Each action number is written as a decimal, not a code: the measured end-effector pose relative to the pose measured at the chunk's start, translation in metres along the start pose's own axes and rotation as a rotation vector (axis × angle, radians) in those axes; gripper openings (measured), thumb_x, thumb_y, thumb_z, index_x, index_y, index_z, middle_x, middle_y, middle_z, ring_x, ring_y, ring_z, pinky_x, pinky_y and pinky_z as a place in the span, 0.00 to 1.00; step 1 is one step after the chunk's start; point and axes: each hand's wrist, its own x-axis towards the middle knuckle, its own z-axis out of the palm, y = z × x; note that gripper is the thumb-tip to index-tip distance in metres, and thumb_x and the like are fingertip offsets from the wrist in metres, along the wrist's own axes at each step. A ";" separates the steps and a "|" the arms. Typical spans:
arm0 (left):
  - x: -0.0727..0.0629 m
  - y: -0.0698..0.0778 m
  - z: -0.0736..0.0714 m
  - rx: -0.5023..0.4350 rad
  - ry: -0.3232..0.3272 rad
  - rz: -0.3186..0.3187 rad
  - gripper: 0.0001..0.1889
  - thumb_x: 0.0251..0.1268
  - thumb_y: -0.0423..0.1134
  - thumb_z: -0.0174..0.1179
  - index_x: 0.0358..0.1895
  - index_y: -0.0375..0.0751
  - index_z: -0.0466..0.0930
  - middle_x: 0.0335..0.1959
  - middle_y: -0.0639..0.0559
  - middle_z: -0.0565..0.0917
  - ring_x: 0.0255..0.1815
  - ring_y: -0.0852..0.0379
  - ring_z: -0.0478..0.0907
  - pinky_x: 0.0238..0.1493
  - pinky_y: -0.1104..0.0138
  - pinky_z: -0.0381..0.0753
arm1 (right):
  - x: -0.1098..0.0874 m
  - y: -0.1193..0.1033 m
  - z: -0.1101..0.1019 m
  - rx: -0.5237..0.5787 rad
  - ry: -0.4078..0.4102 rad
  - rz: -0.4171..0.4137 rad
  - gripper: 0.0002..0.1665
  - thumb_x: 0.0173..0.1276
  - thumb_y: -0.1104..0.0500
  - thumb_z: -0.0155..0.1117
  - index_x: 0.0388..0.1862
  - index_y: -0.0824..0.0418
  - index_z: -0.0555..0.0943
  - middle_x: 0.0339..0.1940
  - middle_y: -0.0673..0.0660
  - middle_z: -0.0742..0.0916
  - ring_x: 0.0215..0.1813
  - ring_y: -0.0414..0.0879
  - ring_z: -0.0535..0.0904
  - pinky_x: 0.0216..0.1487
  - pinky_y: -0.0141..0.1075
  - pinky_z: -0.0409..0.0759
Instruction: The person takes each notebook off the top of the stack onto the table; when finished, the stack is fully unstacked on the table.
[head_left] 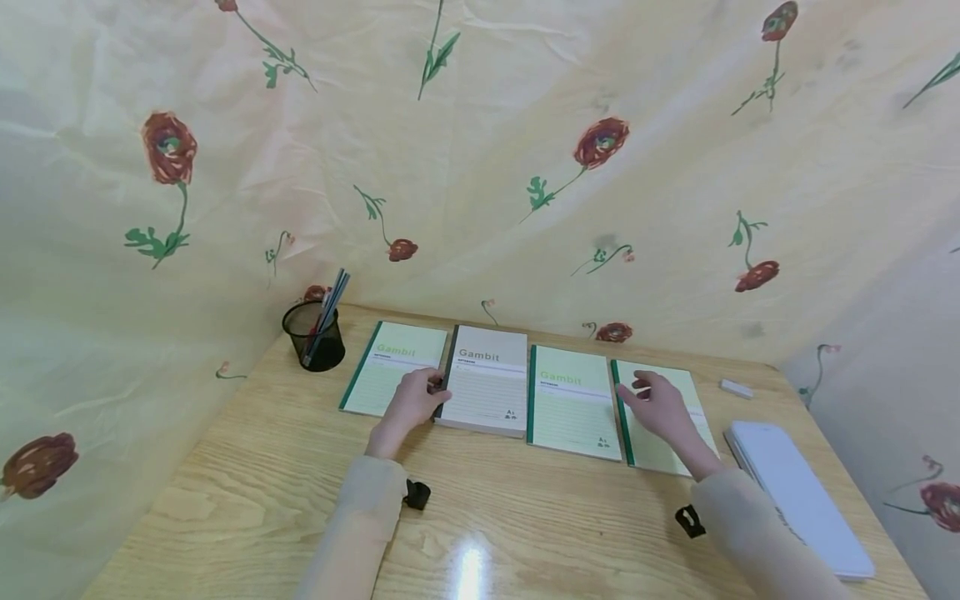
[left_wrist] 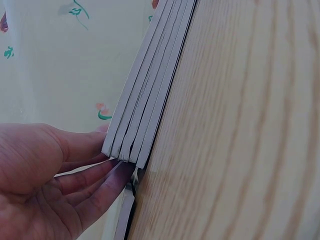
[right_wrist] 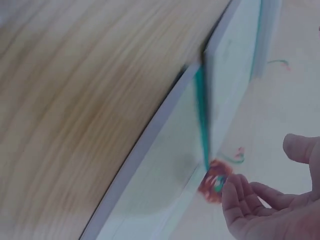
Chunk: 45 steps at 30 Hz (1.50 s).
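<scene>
My left hand point(head_left: 411, 402) is at the left spine edge of a grey-covered stack of notebooks point(head_left: 486, 383). In the left wrist view its thumb lies at the top corner of the stack point(left_wrist: 150, 75), several notebooks thick, and the fingers curl against the side below. My right hand point(head_left: 660, 406) is held over the rightmost green notebook point(head_left: 678, 454), with fingers loosely bent and nothing in them. The right wrist view shows that hand apart from the green notebooks point(right_wrist: 160, 170). Another green notebook point(head_left: 576, 404) lies between the grey stack and the right hand.
One more green notebook point(head_left: 390, 358) lies left of the grey stack. Behind it at the left stands a black mesh pen cup point(head_left: 325, 352) with pens. A white eraser-like block point(head_left: 737, 388) and a long white box point(head_left: 798, 500) lie at the right. Floral cloth hangs behind.
</scene>
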 end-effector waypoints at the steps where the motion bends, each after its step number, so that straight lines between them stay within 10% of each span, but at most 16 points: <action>1: 0.000 0.000 0.000 0.000 0.000 0.000 0.21 0.68 0.32 0.64 0.62 0.30 0.76 0.50 0.40 0.83 0.44 0.50 0.79 0.42 0.61 0.82 | 0.000 -0.004 0.002 0.018 -0.001 -0.006 0.39 0.78 0.48 0.55 0.68 0.81 0.63 0.57 0.77 0.77 0.56 0.68 0.76 0.52 0.56 0.77; 26: 0.000 0.001 0.000 0.013 -0.002 0.019 0.20 0.68 0.32 0.64 0.61 0.29 0.77 0.50 0.40 0.83 0.46 0.49 0.80 0.49 0.57 0.81 | 0.033 -0.062 0.062 0.428 -0.142 0.146 0.37 0.73 0.48 0.63 0.69 0.73 0.68 0.55 0.68 0.79 0.46 0.53 0.85 0.50 0.40 0.83; 45: 0.000 0.001 0.000 0.006 -0.009 -0.008 0.21 0.68 0.33 0.64 0.62 0.30 0.76 0.50 0.40 0.83 0.45 0.50 0.79 0.42 0.61 0.82 | 0.055 -0.076 0.098 0.460 -0.121 0.204 0.34 0.68 0.54 0.69 0.67 0.70 0.72 0.54 0.66 0.81 0.48 0.52 0.81 0.52 0.40 0.80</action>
